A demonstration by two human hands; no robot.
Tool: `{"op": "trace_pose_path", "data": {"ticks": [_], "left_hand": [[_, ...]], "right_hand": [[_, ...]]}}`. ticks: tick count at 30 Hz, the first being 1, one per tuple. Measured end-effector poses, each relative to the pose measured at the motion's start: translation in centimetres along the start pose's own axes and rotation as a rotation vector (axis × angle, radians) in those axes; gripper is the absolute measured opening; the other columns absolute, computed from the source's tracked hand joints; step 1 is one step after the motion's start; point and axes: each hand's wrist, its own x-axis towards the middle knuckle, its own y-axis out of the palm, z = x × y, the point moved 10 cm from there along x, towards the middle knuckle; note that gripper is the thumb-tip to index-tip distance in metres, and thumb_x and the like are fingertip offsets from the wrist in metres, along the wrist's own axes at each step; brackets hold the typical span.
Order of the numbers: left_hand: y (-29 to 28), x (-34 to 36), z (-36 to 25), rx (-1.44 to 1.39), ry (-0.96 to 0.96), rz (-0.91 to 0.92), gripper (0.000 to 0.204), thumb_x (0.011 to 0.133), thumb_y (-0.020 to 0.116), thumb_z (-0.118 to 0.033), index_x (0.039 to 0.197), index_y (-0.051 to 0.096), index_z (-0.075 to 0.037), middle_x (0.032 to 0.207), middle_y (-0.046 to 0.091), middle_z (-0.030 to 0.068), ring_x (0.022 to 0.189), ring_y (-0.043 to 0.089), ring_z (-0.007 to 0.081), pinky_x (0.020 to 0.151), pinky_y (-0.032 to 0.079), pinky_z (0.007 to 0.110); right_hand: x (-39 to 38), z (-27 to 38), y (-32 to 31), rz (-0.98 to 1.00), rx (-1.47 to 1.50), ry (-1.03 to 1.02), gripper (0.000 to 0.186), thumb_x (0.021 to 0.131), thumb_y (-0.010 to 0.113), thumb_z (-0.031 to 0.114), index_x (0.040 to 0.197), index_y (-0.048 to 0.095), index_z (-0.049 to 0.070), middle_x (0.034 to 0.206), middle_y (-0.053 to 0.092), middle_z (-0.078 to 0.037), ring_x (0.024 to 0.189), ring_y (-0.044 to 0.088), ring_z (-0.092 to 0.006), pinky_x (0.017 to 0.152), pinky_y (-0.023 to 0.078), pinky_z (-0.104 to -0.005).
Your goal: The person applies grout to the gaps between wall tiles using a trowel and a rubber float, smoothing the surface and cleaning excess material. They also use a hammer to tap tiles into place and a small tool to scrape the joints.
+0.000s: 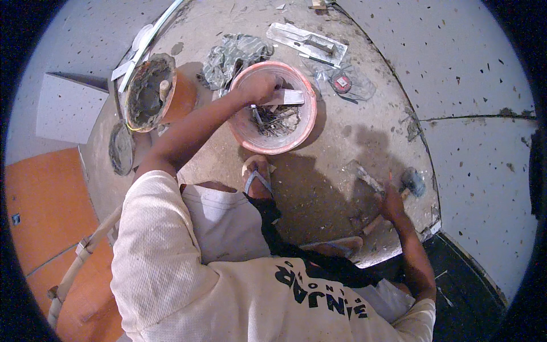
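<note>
While the left hand [257, 86] reaches into the pink bucket [307, 122], its fingers are curled down among the contents, next to a flat metal blade [288, 97] lying across the bucket's upper part; whether the fingers actually grip the blade or the dark nails and scraps [276, 118] under them cannot be told. That bucket stands on the bare concrete floor [330, 171], just beyond a sandalled foot [257, 178]. The right hand [392, 204] is closed around the wooden handle of a hammer [411, 182], whose dark head lies on the concrete near the edge where the speckled tiles [484, 159] begin. A second bucket [151, 91], orange and caked with grey mortar, stands to the left of the pink one, near the floor's left edge, with a round lid [121, 149] lying just below it. A crumpled cloth [233, 57] lies behind the pink bucket, touching its rim, and a steel trowel [307, 43] rests farther back on the concrete. A small round red-and-black object [342, 82] lies to the right of the pink bucket.
</note>
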Motion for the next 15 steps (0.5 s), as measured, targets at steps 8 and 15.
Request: {"op": "trace_pose_path", "data": {"ticks": [8,15], "left_hand": [[0.1,-0.3,0.3,0.05,-0.082,-0.022,0.029,0.077,0.067,-0.017,0.104,0.068,-0.007,0.093,0.068,0.022,0.088,0.066,0.0374,0.079,0.051,0.048],[0.1,-1.3,-1.6,0.111,-0.099,0.037,0.027,0.079,0.069,-0.023,0.101,0.066,-0.006,0.088,0.068,0.0214,0.085,0.066,0.0387,0.075,0.052,0.048]], "right_hand": [[0.6,-0.6,0.9,0.014,0.033,-0.056,0.051,0.084,0.07,0.021,0.129,0.052,0.007,0.123,0.058,-0.023,0.114,0.056,-0.042,0.097,0.045,-0.0469],[0.5,-0.7,1.6,0.039,0.033,-0.078,0.049,0.083,0.071,0.021,0.127,0.054,0.007,0.123,0.059,-0.02,0.113,0.057,-0.0407,0.096,0.045,-0.0464]]}}
